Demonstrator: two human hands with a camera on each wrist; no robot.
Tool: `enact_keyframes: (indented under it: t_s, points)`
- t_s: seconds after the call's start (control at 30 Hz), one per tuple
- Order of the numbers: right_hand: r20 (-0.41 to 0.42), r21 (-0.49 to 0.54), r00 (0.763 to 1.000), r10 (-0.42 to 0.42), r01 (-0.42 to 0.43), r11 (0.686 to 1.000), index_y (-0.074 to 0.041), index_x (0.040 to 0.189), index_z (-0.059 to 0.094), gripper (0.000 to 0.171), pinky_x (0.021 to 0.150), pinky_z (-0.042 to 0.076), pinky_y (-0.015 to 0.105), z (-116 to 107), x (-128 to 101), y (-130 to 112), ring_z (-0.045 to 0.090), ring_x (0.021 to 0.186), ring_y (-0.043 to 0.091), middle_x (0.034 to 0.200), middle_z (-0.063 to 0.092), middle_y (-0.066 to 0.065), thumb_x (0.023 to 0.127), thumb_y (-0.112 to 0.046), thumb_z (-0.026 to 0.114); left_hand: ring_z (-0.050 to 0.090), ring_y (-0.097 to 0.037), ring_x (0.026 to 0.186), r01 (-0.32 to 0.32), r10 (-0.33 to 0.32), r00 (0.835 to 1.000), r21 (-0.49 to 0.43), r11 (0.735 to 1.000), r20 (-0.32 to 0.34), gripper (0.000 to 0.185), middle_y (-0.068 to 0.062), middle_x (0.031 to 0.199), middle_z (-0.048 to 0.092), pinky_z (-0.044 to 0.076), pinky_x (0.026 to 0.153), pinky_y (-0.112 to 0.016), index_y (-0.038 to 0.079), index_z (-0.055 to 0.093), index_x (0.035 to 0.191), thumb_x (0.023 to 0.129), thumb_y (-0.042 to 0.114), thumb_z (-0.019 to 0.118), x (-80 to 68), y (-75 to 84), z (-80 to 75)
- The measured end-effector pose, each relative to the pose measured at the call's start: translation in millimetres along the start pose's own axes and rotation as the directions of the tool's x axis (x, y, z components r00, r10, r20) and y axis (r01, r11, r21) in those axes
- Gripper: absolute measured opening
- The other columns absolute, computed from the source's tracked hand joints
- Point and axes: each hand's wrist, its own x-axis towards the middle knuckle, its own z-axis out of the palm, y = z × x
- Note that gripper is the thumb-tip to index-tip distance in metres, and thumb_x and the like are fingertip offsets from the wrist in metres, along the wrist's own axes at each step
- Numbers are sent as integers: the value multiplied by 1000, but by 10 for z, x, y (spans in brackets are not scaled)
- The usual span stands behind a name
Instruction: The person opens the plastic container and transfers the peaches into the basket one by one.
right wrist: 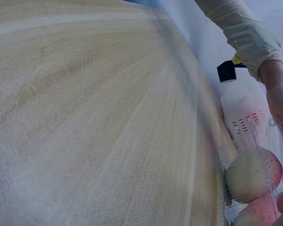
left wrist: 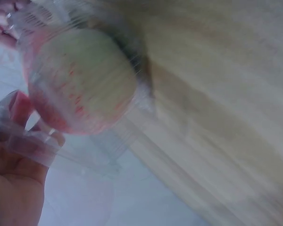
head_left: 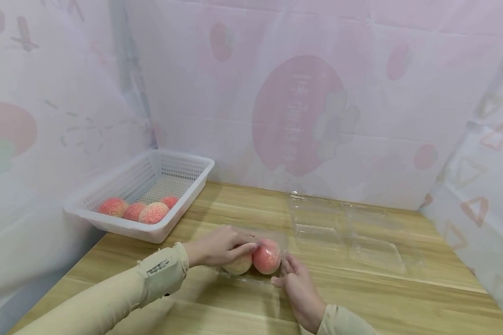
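A clear plastic clamshell box (head_left: 255, 274) lies on the wooden table (head_left: 360, 298) with two peaches in it, a paler one (head_left: 239, 266) and a pinker one (head_left: 267, 257). My left hand (head_left: 245, 246) lies over the top of the box with its fingers stretched across the lid. From the near side, my right hand (head_left: 282, 274) pinches the box's right edge between thumb and fingers. The left wrist view shows a peach (left wrist: 80, 80) through blurred plastic, my palm (left wrist: 14, 188) below it. In the right wrist view the boxed peaches (right wrist: 247, 176) sit at the far right.
A white perforated basket (head_left: 193, 179) with several peaches (head_left: 152, 213) stands at the back left by the wall. Two empty clear clamshell boxes (head_left: 318, 218) (head_left: 377, 249) lie open at the back right. Printed plastic sheeting encloses the table on three sides.
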Motion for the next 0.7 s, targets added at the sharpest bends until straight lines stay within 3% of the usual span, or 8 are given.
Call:
enact_keyframes:
  t_s: [0.1,0.2,0.37,0.5,0.6,0.7]
  points:
    - [12,6,1000,10,-11,1000,16,148,0,87,115,14,52,-5,6,-4,6,142,45,155,3,34,79,17,52,63,-7,91,19,-18,1000,-21,1000,20,37,4,121,66,51,89,-28,17,69,126,106,36,43,47,11,-62]
    - [18,0,1000,16,-16,1000,17,148,0,86,114,15,52,-16,12,-5,7,142,46,154,4,35,80,16,53,59,-3,81,45,-43,998,-50,998,42,38,6,118,67,52,83,-25,16,71,123,106,37,44,75,15,-108]
    - [29,-5,999,20,-20,1000,19,147,2,81,114,16,52,-56,28,-15,8,141,47,153,7,37,82,16,50,59,-1,86,91,-87,994,-73,993,63,41,10,116,66,52,84,-25,17,72,121,105,41,43,90,11,-135]
    - [51,0,998,25,-25,1000,20,146,3,77,113,17,52,-98,35,-28,9,141,47,152,7,39,83,15,48,58,-3,80,103,-98,993,-78,992,64,43,11,113,67,51,81,-25,17,72,121,105,43,42,91,12,-137]
    - [59,7,998,29,-29,1000,21,145,6,74,113,19,53,-126,27,-36,11,140,48,150,10,40,84,15,48,54,-2,71,111,-107,992,-77,991,66,43,12,92,69,50,75,-24,17,72,121,105,44,41,92,8,-134]
    - [59,21,998,39,-40,999,22,144,9,72,112,20,53,-151,15,-51,14,140,48,150,12,41,85,16,49,46,-2,61,123,-118,991,-78,989,66,43,11,73,60,48,67,-23,17,72,120,105,43,42,101,11,-137]
